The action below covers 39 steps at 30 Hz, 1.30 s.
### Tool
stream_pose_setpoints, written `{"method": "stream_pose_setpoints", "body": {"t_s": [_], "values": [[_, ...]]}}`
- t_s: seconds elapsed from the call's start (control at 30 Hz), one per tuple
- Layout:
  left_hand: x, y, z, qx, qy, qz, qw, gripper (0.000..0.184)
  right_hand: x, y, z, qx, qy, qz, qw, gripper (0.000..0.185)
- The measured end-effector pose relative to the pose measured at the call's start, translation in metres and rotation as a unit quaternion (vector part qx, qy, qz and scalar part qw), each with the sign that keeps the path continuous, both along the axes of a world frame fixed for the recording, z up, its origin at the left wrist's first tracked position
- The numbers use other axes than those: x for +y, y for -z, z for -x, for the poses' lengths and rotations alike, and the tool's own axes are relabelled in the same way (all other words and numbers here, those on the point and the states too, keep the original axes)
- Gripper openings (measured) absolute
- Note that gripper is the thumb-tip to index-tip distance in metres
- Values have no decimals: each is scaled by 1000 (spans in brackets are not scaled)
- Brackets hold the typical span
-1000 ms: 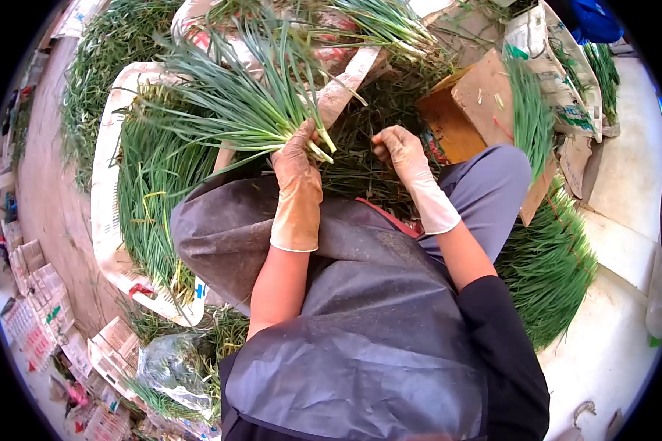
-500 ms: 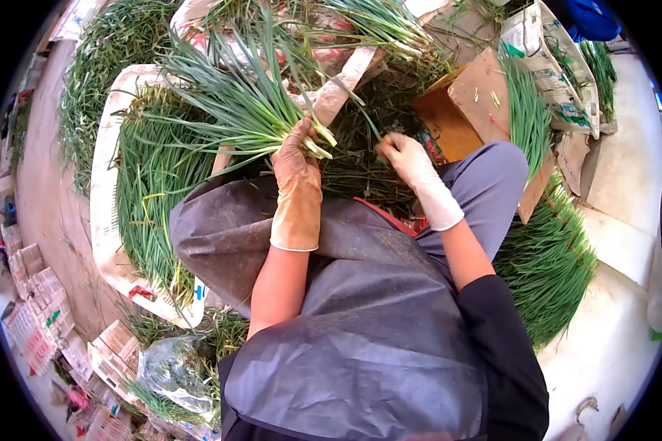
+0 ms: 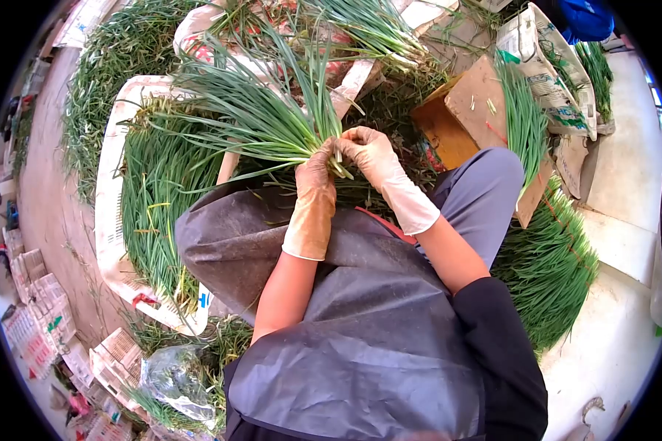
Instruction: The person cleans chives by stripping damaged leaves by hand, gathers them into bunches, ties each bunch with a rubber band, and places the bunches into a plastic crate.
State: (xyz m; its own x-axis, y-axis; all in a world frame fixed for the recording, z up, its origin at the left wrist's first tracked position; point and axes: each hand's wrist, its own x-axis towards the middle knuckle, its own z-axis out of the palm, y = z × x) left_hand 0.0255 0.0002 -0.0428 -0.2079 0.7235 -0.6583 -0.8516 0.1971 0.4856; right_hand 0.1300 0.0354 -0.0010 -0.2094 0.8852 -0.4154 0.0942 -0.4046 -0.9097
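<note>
left hand (image 3: 316,167): gripping | right hand (image 3: 371,158): pinching, just beside left

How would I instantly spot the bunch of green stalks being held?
Find the big, dark, shiny apron. Just beyond it, the left hand, in a stained, rubbery glove, grips a fanned bunch of long green stalks. Unlike the leafy greens in the white plastic crate, it's hand-held.

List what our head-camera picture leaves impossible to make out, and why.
Head view throughout:
- Green bunch, part inside the left hand: hidden by that hand.
- Whether the right hand pinches anything: its fingers cover the contact.
- Blue item: cut off by the top edge.
</note>
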Motion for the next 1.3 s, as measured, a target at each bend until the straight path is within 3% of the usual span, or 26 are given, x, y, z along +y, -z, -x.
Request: {"method": "stream_pose_setpoints", "body": {"t_s": [0.07, 0.13, 0.17, 0.27, 0.3, 0.33, 0.37, 0.4, 0.43, 0.53, 0.57, 0.73, 0.8, 0.97, 1.0, 1.03, 1.07, 1.1, 1.13, 1.23, 1.27, 1.3], "values": [[1, 3, -2, 44, -6, 21, 999, 23, -3, 5, 0, -174, -20, -121, 977, 23], [2, -12, -3, 6, -21, 22, 1000, 24, -8, -9, 7, -364, -40, -261, 893, 12], [1, -19, -4, -18, -17, 18, 1000, 21, -9, -7, 4, -362, -33, -361, 859, 12], [0, -11, -7, -5, -28, -5, 1000, 20, -9, 2, 0, -293, -65, -454, 839, 15], [-2, -10, -6, -10, -37, -17, 999, 17, -11, 3, -2, -260, -65, -405, 874, 17], [-2, -6, -5, -9, -36, -15, 999, 17, -11, 5, -3, -260, -65, -404, 875, 17], [-2, 1, -2, -12, -16, -13, 1000, 16, -9, 7, -4, -122, -19, -233, 965, 17], [-1, 2, -1, -15, 4, -11, 1000, 15, -7, 7, -5, 24, 30, -48, 998, 17], [-1, 3, -3, -15, 5, -11, 1000, 12, -3, 6, -8, 69, 24, 28, 997, 16], [0, -3, -4, -22, 0, -20, 1000, 11, -6, 7, -5, 159, 97, 84, 979, 13], [-1, -6, -8, 22, -18, 6, 1000, 14, -6, 17, -4, 132, 94, 25, 986, 13], [-1, -11, -6, -13, -3, -42, 999, 19, -11, 20, -5, 84, 51, -47, 994, 15], [-1, -8, -3, -39, 6, -42, 998, 20, -10, 19, -10, 220, 37, 64, 973, 15], [0, 0, 3, -53, -17, -17, 998, 21, -13, 18, -25, 367, 13, 87, 926, 17], [1, 0, 9, -39, -20, -19, 999, 21, -9, 32, -41, 304, -45, 89, 947, 19], [3, -12, 13, -45, -54, -10, 997, 23, -2, 55, -62, 74, -187, 51, 978, 19], [3, -27, 19, -31, -67, -47, 996, 27, 6, 69, -76, -162, -316, 12, 935, 18], [0, -41, 28, -38, -60, -98, 993, 28, 13, 65, -77, -165, -315, 9, 935, 18], [-1, -54, 37, -45, -49, -151, 986, 28, 22, 53, -75, -288, -264, -104, 914, 18], [-6, -77, 47, -30, -7, -277, 960, 27, 56, -17, -53, -567, -113, -381, 721, 25], [-6, -79, 46, -30, -4, -271, 962, 27, 75, -43, -41, -621, -69, -439, 646, 27], [-4, -82, 43, -32, 0, -283, 959, 27, 105, -34, -42, -679, -54, -400, 614, 23]]}}
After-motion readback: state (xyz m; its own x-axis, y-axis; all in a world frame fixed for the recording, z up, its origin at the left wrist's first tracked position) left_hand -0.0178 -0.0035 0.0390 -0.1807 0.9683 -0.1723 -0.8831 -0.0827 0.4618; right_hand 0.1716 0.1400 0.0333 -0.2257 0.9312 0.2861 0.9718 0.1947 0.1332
